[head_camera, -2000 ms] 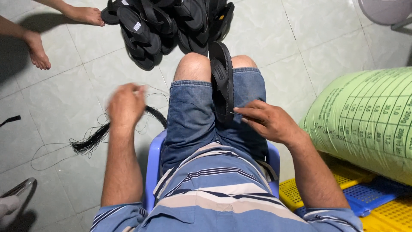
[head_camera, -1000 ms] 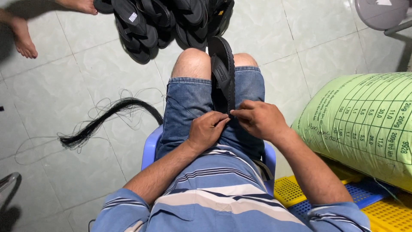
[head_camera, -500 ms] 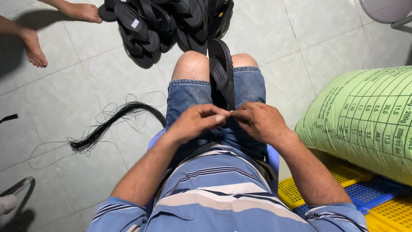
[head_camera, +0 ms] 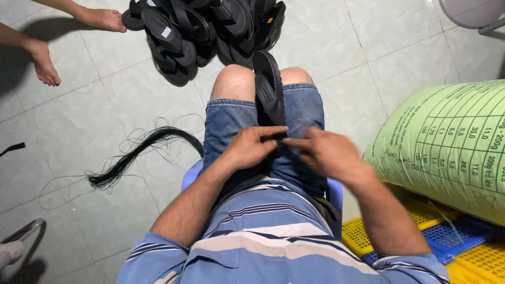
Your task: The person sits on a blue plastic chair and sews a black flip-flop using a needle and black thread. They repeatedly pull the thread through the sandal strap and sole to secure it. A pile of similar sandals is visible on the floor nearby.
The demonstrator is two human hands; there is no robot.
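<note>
1. Black sandal [head_camera: 269, 89] lies lengthwise between the knees, resting on the denim shorts [head_camera: 231, 118].
2. Left hand [head_camera: 252, 147] has its fingers pinched on the sandal's near end.
3. Right hand [head_camera: 326, 152] meets it there, blurred; its fingers look pinched at the same spot, though what they grasp I cannot tell.
4. Black thread bundle [head_camera: 131, 155] trails over the tiled floor [head_camera: 94, 105] beside the blue stool [head_camera: 192, 173].
5. Black sandal pile [head_camera: 200, 31] sits beyond the knees; a green sack [head_camera: 447, 147] stands on the right.

- Person is sitting on blue chair [head_camera: 192, 176], black sandal [head_camera: 269, 92] lying along the lap.
- Left hand [head_camera: 252, 147] and right hand [head_camera: 326, 152] are pinching at sandal's near end, fingertips almost meeting.
- Black thread bundle [head_camera: 131, 155] is trailing on tiled floor [head_camera: 79, 105], left of chair.
- Sandal pile [head_camera: 205, 29] is sitting beyond the knees; green sack [head_camera: 447, 142] at right.
</note>
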